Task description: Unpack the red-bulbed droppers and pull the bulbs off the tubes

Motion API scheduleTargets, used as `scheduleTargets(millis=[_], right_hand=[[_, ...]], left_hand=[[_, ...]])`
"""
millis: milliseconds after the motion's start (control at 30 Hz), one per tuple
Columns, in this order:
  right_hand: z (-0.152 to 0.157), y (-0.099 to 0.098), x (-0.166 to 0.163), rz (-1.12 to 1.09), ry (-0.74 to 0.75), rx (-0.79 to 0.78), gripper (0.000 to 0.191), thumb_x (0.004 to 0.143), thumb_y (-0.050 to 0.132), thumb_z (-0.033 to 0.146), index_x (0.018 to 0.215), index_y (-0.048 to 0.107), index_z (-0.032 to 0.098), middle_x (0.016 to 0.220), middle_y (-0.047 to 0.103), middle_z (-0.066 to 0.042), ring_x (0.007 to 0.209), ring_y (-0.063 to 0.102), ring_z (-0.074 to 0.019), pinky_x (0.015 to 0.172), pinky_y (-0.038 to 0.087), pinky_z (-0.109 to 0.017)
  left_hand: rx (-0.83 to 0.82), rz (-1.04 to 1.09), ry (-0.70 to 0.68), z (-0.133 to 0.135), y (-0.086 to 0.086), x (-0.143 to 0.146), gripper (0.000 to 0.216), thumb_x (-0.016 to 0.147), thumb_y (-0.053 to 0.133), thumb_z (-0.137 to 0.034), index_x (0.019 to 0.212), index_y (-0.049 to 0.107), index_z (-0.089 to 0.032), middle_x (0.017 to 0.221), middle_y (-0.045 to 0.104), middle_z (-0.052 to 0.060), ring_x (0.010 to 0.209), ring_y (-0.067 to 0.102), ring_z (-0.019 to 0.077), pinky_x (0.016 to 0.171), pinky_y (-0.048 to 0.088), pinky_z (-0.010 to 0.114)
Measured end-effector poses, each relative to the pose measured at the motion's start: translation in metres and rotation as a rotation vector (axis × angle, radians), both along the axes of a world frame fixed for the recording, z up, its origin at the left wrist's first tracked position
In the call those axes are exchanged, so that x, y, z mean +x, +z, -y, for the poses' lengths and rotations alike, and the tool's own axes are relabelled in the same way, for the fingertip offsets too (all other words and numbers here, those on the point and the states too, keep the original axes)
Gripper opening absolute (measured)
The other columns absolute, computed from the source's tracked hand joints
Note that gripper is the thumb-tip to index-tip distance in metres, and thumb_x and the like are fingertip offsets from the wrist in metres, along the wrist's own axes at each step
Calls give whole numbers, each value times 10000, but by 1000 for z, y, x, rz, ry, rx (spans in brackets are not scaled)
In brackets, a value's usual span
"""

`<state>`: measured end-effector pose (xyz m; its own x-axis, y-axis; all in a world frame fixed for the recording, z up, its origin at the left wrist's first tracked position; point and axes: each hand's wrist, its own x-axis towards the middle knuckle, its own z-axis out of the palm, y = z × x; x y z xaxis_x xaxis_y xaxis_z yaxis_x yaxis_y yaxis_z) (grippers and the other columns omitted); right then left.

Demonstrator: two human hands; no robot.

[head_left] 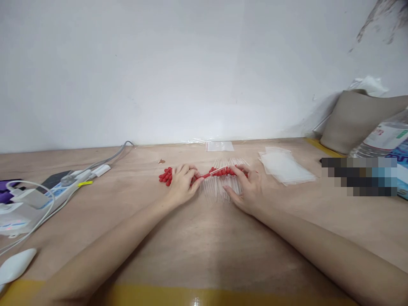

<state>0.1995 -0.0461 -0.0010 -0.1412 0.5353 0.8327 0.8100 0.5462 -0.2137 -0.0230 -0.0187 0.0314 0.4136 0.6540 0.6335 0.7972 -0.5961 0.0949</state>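
Note:
My left hand (185, 185) is closed, with thumb and fingertips pinching a slim red piece (207, 174) that points right. A thin pale stick (219, 170) runs from near that piece toward my right hand. My right hand (247, 189) has its thumb and fingers apart. Its fingertips rest at the right end of a row of red rounded pieces (223, 171). Many thin clear sticks (216, 188) lie side by side under and around this row. A pile of similar red pieces (165, 176) lies beside my left hand, which partly hides it.
Clear plastic bags (285, 165) lie at right, and a small bag (219, 146) by the wall. A power strip (60, 191) with cables is at left, near a white rounded object (15, 266). At far right are a grey-brown container (347, 121) and a plastic bottle (382, 138).

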Motion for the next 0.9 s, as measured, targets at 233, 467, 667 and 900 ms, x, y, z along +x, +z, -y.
scheduleTargets(millis=[233, 467, 667, 900], right_hand=[[4, 3, -6, 246, 195, -60, 238, 826, 501, 404, 926, 650, 247, 806, 634, -20, 814, 504, -162, 876, 204, -394], [9, 4, -13, 326, 298, -133, 229, 867, 457, 319, 877, 662, 218, 639, 627, -3, 678, 471, -128, 744, 203, -333], [9, -1, -19, 324, 349, -178, 244, 873, 438, 289, 791, 647, 194, 647, 629, 4, 674, 466, -117, 730, 185, -322], [15, 3, -17, 339, 404, -48, 242, 869, 448, 270, 742, 636, 186, 549, 575, 26, 594, 411, -99, 720, 187, -317]], left_hand=[[211, -61, -160, 24, -20, -30, 108, 797, 559, -304, 816, 599, -206, 865, 643, 34, 842, 528, 180, 800, 321, 367], [198, -44, -195, 24, -19, -20, 175, 784, 576, -327, 912, 597, -209, 937, 647, 42, 889, 528, 187, 814, 326, 365], [139, -192, -345, 25, -19, -6, 141, 833, 512, -306, 894, 599, -215, 889, 657, 11, 899, 527, 169, 866, 309, 360], [135, -333, -340, 31, -14, -5, 192, 857, 415, -265, 777, 558, -165, 753, 607, 20, 811, 521, 165, 885, 296, 395]])
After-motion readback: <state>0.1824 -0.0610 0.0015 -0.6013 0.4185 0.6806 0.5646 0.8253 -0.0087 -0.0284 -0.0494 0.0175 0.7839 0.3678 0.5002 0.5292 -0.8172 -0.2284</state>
